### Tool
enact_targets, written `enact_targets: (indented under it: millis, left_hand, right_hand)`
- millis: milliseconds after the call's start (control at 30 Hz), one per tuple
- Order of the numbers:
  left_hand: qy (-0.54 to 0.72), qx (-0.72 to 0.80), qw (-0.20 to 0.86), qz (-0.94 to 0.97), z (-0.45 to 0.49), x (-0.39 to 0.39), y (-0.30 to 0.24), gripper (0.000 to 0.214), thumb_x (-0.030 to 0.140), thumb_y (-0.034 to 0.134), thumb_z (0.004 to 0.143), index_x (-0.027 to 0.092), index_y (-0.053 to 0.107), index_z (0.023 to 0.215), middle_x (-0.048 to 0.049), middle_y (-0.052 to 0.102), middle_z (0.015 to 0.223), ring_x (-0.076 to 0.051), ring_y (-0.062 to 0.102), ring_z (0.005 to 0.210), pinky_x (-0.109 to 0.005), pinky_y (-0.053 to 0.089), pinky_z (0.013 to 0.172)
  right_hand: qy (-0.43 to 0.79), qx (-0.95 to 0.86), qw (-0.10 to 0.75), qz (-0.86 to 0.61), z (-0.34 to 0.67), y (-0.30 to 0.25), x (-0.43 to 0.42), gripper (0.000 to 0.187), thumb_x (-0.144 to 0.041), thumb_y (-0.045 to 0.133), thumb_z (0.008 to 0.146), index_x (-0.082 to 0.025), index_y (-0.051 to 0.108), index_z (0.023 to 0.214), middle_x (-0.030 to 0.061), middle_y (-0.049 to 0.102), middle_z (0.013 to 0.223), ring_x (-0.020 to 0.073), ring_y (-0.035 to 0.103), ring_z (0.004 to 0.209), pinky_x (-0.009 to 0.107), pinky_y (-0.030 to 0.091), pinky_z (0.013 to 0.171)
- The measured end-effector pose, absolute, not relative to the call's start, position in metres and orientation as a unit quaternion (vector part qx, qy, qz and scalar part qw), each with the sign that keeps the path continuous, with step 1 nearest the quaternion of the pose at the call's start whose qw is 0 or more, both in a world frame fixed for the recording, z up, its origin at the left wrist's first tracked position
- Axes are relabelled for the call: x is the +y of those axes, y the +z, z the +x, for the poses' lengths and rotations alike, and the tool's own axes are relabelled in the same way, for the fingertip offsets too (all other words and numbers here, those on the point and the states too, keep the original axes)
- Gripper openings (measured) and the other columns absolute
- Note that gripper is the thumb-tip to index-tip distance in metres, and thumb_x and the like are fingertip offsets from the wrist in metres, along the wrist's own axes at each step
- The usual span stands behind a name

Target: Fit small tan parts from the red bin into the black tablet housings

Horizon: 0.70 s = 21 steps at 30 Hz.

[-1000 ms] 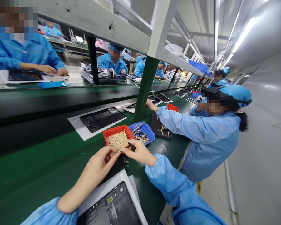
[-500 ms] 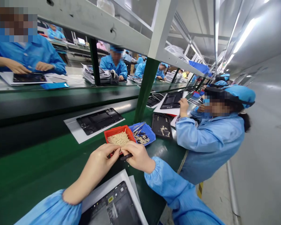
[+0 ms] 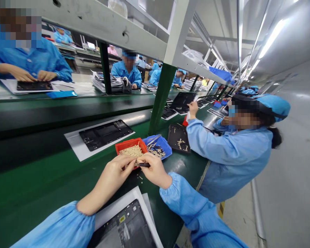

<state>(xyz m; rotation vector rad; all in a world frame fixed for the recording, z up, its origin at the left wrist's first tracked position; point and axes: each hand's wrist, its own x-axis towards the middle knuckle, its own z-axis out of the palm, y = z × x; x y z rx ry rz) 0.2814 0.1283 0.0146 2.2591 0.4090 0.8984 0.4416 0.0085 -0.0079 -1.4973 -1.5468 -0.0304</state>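
My left hand (image 3: pixel 113 175) and my right hand (image 3: pixel 156 170) meet fingertip to fingertip over the near edge of the red bin (image 3: pixel 118 148). The left thumb and forefinger are pinched together; anything between them is too small to make out. A slim black tool (image 3: pixel 144 165) is gripped in my right hand, mostly covered by the fingers. Many small cream strips (image 3: pixel 131 150) fill the red bin. Touching it on the right, a blue bin (image 3: pixel 167 150) holds dark and pale strips. Below my hands, a black tablet housing (image 3: pixel 134 227) lies on a white sheet (image 3: pixel 108 215).
Another black housing (image 3: pixel 105 134) rests on a white sheet at the far side. A black tray (image 3: pixel 179 137) with loose strips lies right of the bins. A green post (image 3: pixel 161 100) rises behind them. A co-worker (image 3: pixel 229 148) sits at right, holding a dark panel (image 3: pixel 182 101).
Both hands have shifted slightly right, still together, and the black tool lies more level. The far housing has slid a little left. The co-worker's panel has moved left and tilted up.
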Motion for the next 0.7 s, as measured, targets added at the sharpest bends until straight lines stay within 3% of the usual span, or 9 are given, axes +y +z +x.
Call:
enact_targets:
  millis: [233,467,700]
  left_hand:
    - [0.331,0.160,0.349,0.862,0.284,0.129,0.014,0.036,0.049,0.057,0.098,0.027,0.086,0.096,-0.0056,0.086,0.096,-0.024,0.079,0.091,-0.036,0.063,0.085]
    - [0.329,0.199,0.354,0.853,0.287,0.125,0.018,0.034,0.048,0.058,0.093,0.027,0.083,0.089,-0.0042,0.083,0.089,-0.022,0.075,0.083,-0.034,0.061,0.080]
    - [0.333,0.304,0.342,0.824,0.293,0.152,0.012,0.040,0.052,0.054,0.092,0.024,0.082,0.090,-0.0037,0.085,0.092,-0.022,0.076,0.079,-0.031,0.058,0.073]
  right_hand:
    - [-0.038,-0.634,0.461,-0.619,0.440,-0.010,0.008,0.018,-0.007,0.057,0.086,-0.023,0.066,0.084,0.0055,0.072,0.086,0.0204,0.068,0.082,0.030,0.056,0.077]
    - [0.040,-0.581,0.526,-0.620,0.435,-0.007,0.011,0.011,-0.021,0.064,0.094,-0.021,0.070,0.085,0.0049,0.073,0.082,0.0196,0.067,0.077,0.031,0.057,0.075]
    - [0.093,-0.419,0.654,-0.623,0.461,0.005,0.007,0.037,-0.051,0.060,0.105,-0.019,0.070,0.090,0.0005,0.061,0.069,0.0156,0.055,0.061,0.029,0.050,0.062]
